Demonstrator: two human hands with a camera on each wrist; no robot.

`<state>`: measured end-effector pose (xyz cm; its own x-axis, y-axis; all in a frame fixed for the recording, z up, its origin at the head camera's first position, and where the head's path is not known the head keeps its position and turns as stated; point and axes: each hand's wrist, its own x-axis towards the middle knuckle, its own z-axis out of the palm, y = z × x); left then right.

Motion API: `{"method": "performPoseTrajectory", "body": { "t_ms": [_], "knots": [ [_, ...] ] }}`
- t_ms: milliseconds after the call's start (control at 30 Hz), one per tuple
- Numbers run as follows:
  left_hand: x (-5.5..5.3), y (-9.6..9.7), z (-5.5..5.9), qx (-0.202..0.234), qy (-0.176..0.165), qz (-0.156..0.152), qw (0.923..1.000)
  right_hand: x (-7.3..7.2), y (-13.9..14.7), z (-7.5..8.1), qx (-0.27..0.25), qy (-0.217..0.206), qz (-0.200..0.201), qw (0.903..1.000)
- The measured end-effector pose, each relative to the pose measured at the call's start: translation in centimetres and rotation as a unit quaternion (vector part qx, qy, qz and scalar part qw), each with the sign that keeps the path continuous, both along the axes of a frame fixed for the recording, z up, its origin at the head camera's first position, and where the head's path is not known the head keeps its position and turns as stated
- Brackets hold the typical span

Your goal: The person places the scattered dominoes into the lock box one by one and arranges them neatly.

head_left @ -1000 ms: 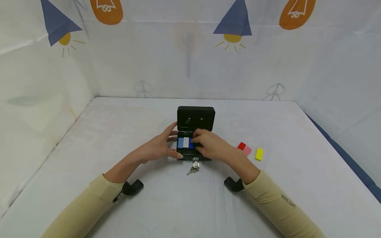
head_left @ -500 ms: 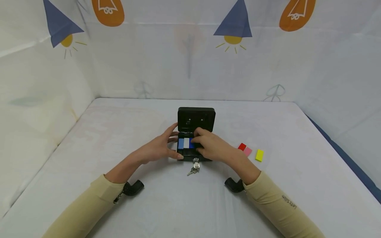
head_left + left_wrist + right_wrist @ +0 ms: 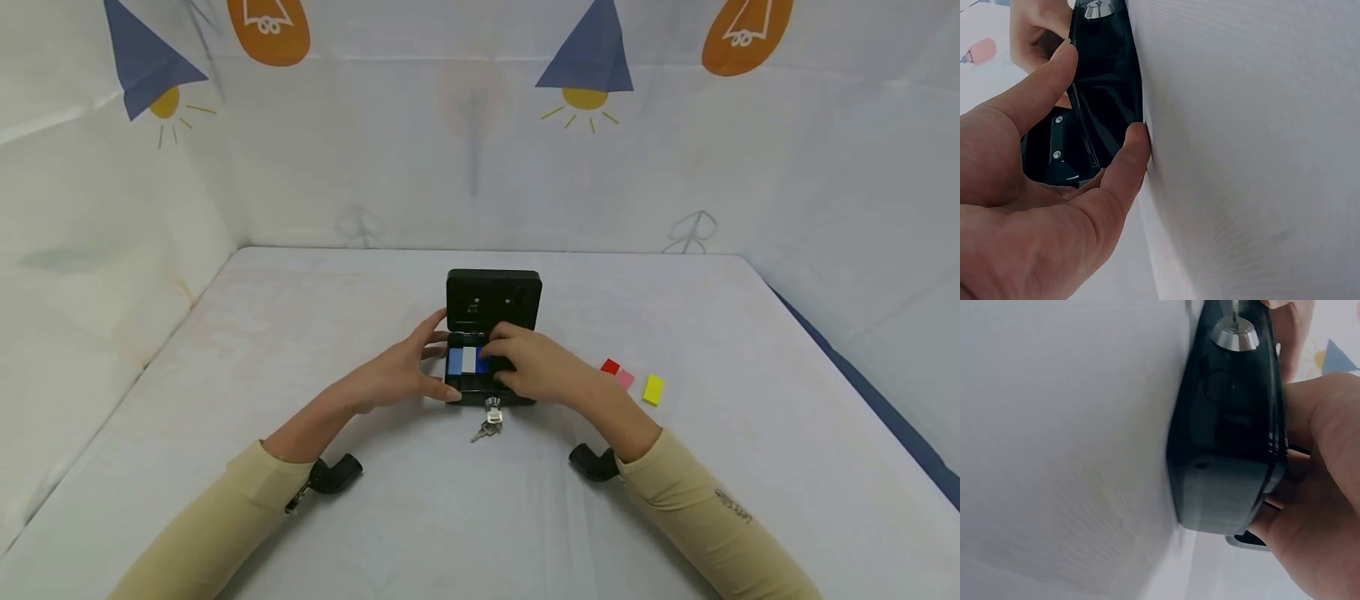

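Observation:
A small black cash box (image 3: 493, 398) stands on the table with its lid (image 3: 493, 298) raised. In it a light blue block (image 3: 455, 361), a white block (image 3: 469, 359) and a dark blue block (image 3: 482, 365) lie side by side. My left hand (image 3: 408, 367) grips the box's left side, thumb at the front corner; the left wrist view shows a fingertip low on the wall. Into the box's right half reaches my right hand (image 3: 536, 364), fingers bent at the dark blue block; their tips are partly hidden. Keys (image 3: 489, 427) hang from the front lock (image 3: 1235, 334).
Right of the box, a red block (image 3: 610, 366), a pink block (image 3: 625, 378) and a yellow block (image 3: 653, 390) lie on the white table (image 3: 450, 517). The right forearm passes close to them. White cloth walls (image 3: 375, 150) enclose the table's back and sides.
The right forearm has shifted very slightly to the right. Its fingers stay at the dark blue block, and the left hand has kept its place on the box.

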<state>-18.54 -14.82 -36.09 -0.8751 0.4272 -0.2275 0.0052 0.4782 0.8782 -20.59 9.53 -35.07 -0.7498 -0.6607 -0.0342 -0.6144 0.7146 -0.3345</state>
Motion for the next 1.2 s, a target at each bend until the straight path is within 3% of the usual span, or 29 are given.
{"method": "performPoseTrajectory", "body": {
  "t_ms": [333,567,1200],
  "knots": [
    [-0.1,0.0,0.1,-0.005,0.002,0.001,1.0000,-0.3,1.5,2.3,-0.007,-0.007,-0.002,0.9999],
    [0.0,0.2,0.2,0.002,0.000,0.003,1.0000,-0.4,3.0,3.8,-0.015,-0.005,-0.026,0.9995],
    [0.0,0.2,0.0,0.003,0.011,-0.007,0.9999,-0.9,5.2,4.2,-0.011,-0.025,-0.050,0.9984]
  ]
}}
